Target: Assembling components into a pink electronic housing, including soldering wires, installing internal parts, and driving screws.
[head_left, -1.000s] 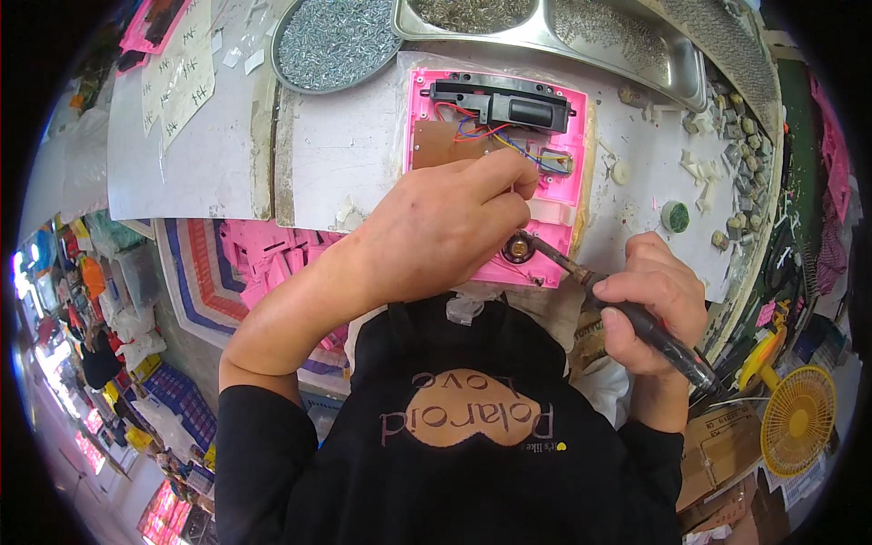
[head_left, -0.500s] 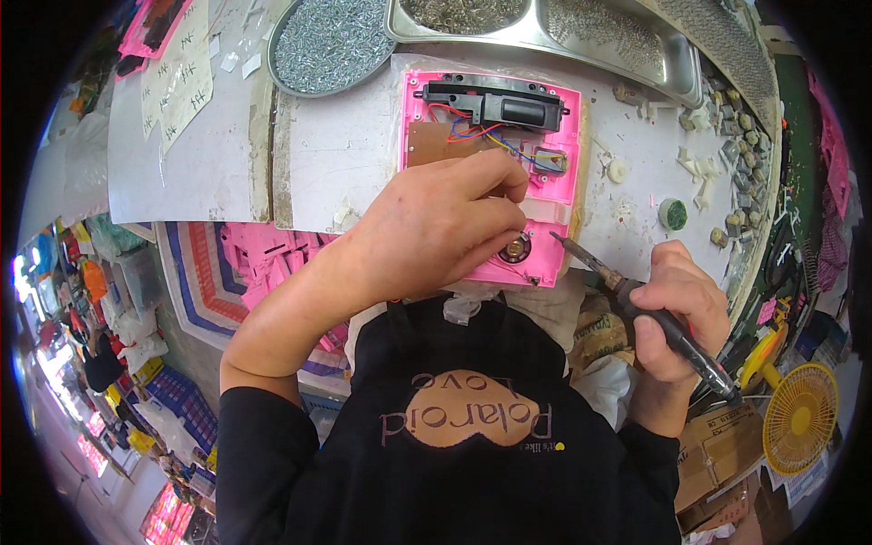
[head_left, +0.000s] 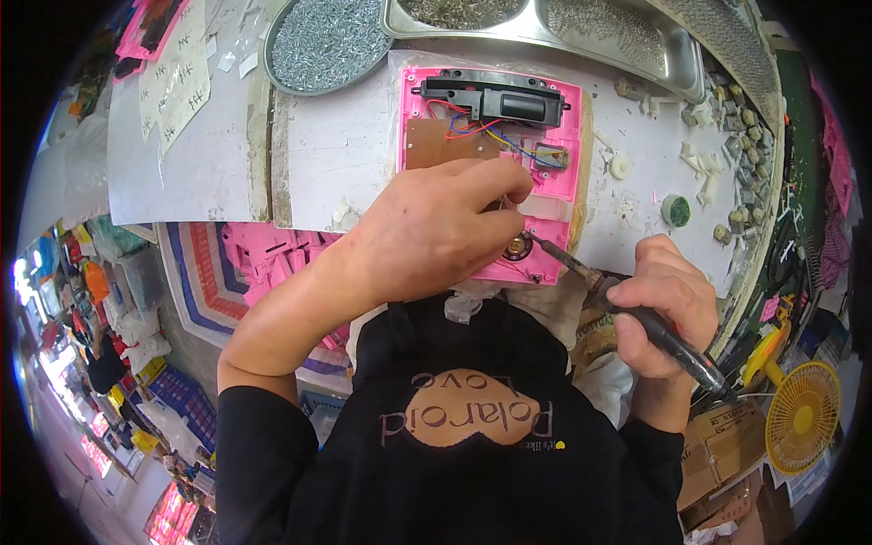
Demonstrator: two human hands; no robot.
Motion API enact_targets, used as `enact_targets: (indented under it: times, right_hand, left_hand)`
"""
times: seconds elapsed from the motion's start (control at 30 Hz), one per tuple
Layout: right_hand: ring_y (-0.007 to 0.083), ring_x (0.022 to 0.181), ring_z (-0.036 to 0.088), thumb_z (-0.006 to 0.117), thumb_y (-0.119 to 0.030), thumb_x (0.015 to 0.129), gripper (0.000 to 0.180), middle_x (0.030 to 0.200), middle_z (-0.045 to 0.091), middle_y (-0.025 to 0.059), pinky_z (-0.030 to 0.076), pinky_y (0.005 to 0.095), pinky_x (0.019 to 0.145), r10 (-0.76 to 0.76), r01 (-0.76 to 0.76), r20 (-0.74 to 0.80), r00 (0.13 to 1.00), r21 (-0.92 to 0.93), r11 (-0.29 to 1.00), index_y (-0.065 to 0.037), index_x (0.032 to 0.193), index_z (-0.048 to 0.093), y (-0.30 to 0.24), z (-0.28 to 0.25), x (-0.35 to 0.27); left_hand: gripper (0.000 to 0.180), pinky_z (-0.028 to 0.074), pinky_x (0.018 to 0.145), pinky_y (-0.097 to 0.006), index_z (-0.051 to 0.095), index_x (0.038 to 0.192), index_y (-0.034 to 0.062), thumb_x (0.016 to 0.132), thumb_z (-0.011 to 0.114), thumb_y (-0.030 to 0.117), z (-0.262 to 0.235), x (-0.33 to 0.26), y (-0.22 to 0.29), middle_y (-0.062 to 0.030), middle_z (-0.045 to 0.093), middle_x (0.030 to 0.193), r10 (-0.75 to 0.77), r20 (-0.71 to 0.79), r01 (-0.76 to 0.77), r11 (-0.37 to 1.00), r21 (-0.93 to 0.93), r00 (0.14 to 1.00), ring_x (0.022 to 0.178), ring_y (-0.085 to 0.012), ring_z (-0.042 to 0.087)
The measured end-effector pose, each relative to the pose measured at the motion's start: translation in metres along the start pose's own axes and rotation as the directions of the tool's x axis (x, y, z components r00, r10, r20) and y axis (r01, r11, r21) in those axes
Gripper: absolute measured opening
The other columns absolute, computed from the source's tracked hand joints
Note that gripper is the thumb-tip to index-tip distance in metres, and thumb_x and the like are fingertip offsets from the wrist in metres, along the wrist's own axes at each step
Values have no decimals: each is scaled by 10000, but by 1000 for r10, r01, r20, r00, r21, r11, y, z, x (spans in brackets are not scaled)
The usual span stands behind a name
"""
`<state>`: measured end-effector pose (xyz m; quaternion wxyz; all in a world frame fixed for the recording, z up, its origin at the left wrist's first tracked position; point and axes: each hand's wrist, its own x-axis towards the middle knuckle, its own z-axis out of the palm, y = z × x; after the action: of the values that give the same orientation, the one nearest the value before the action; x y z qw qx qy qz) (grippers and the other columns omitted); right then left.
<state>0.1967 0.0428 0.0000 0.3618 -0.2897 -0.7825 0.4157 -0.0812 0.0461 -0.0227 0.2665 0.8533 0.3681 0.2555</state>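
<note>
A pink plastic casing lies open in front of me. Fitted inside it are a black plastic module, a brown circuit board, a small metal-framed part, coloured wires and a small round speaker. My left hand reaches over the casing's lower half with its fingers pinched above the speaker; what they pinch is too small and covered to make out. In my right hand is a soldering iron, its tip pointing left, close to the speaker and the left fingertips.
Beyond the casing stand a round tray of screws and a steel divided tray of small metal parts. A green-filled round tin and several small metal blocks are at right. Pink pieces fill a striped bag below the left table edge.
The soldering iron has moved left with my right hand, bringing its tip from the casing's right edge to beside the speaker. My left hand stays nearly in place.
</note>
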Motion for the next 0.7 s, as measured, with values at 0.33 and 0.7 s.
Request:
enact_targets:
  times: [0.33,0.7]
  right_hand:
    - [227,508,451,711,-107,745,203,593,506,37,388,357,570,0,0,22,1000,-21,1000,-39,934,688,1,2,6]
    - [200,615,488,752,-216,788,283,703,577,64,384,374,647,145,-119,-293,945,105,987,-8,960,668,-12,-25,-29]
  left_hand:
    - [244,561,675,-370,677,921,63,699,778,70,1,-1,1,-80,628,1043,39,4,-39,998,55,999,865,-274,672]
    - [246,574,702,-376,689,933,64,704,777,52,-2,-5,-2,-85,638,1047,30,17,-31,998,57,999,886,-286,683]
